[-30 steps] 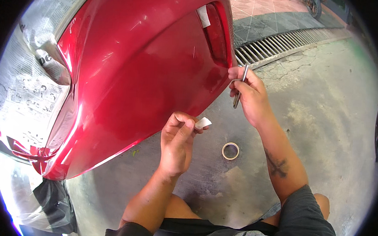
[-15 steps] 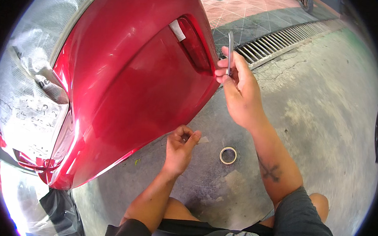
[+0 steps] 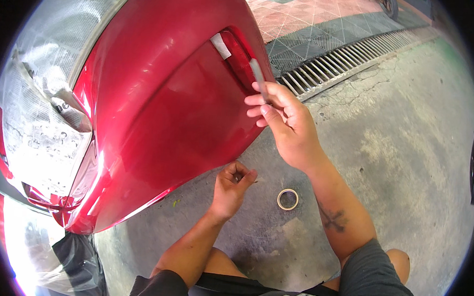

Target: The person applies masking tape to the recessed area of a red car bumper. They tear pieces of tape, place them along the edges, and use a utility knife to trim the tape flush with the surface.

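A glossy red car body panel [image 3: 159,107] fills the upper left. A white strip of tape [image 3: 220,45] sticks beside its recessed opening. My right hand [image 3: 283,123] is raised in front of the panel's right edge, shut on a thin grey stick-like tool [image 3: 258,72] that points up toward the opening. My left hand [image 3: 232,187] is lower, just under the panel's bottom edge, with its fingers pinched together on something small that I cannot make out.
A small roll of masking tape [image 3: 287,199] lies on the concrete floor [image 3: 405,171] between my arms. Newspaper masking [image 3: 37,123] covers the car at the left. A metal drain grate [image 3: 341,57] runs across the upper right. My knees are at the bottom.
My right hand rose from the panel's lower edge up to the opening, the tool now pointing upward. My left hand dropped lower; the white tape piece it held no longer shows.
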A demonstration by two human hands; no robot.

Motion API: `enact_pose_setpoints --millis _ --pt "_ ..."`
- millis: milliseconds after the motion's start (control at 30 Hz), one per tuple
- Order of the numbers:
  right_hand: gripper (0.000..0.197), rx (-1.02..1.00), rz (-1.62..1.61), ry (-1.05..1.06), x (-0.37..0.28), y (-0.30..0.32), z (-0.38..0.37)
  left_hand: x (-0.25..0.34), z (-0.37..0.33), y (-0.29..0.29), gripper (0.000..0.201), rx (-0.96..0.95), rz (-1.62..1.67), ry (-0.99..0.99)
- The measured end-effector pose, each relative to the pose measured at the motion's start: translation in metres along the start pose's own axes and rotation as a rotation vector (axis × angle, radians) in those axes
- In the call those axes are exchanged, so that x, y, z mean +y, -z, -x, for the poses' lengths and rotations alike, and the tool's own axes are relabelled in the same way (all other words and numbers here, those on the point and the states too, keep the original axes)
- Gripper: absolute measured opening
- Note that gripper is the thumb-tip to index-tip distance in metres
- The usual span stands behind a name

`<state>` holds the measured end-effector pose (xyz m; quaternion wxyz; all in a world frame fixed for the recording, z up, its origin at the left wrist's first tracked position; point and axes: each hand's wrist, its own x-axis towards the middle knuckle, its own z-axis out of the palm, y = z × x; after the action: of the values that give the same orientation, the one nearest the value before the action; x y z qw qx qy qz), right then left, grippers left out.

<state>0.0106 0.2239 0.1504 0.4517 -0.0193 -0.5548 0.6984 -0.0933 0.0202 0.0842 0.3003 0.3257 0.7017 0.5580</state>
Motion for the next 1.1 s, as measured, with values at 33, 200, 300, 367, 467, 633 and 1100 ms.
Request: enact_pose_setpoints --millis 33,200,300,367,467,633,1100 --pt "0.028 0.031 -0.029 0.041 0.005 -0.002 -0.001 0.000 0.000 0.000 0.010 -0.006 0.025 -0.014" --pt "0.014 -0.035 0.101 -0.053 0.008 0.008 0.007 0.019 0.006 -0.008 0.014 -0.014 0.389 -0.148" --pt "0.014 -0.141 0.208 -0.279 -0.001 0.018 0.008 0.025 0.005 -0.010 0.018 0.002 0.428 -0.151" --pt "0.016 -0.272 0.282 -0.375 -0.007 0.026 0.008 0.024 0.007 -0.009 0.018 0.032 0.420 -0.148" --pt "0.023 -0.430 0.424 -0.465 -0.020 0.029 0.007 0.023 0.005 -0.009 0.015 0.095 0.394 -0.134" --pt "0.022 -0.533 0.643 -0.064 -0.021 0.018 0.016 0.030 0.006 -0.013 0.016 0.182 0.115 -0.167" --pt "0.012 -0.337 0.530 -0.433 -0.010 0.016 0.018 0.066 0.030 -0.043 0.061 0.428 -0.116 -0.315"
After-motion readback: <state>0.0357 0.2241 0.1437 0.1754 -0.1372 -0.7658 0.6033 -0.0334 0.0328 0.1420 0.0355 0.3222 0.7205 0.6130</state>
